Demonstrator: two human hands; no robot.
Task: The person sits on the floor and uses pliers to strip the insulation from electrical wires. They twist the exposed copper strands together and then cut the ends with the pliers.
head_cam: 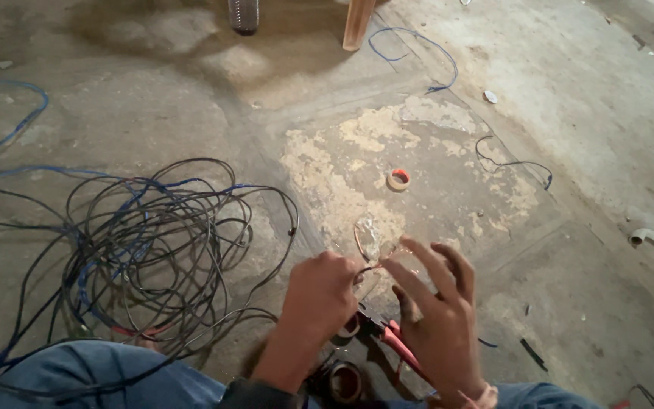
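On the concrete floor [569, 227], head view: left hand [319, 291] fisted tight on a bare copper wire loop [367, 241]; right hand [437, 318] fingers spread, only thumb and forefinger pinching the loop's strand. Loop sits just above both hands. Best to keep the left grip firm and twist with short right-hand turns, strands tensioned. Red-handled pliers [391, 341] and tape rolls [342, 379] lie below the hands, partly hidden. Tangled cable pile [145, 242] left. Wire ends blurred; can't tell the joint state.
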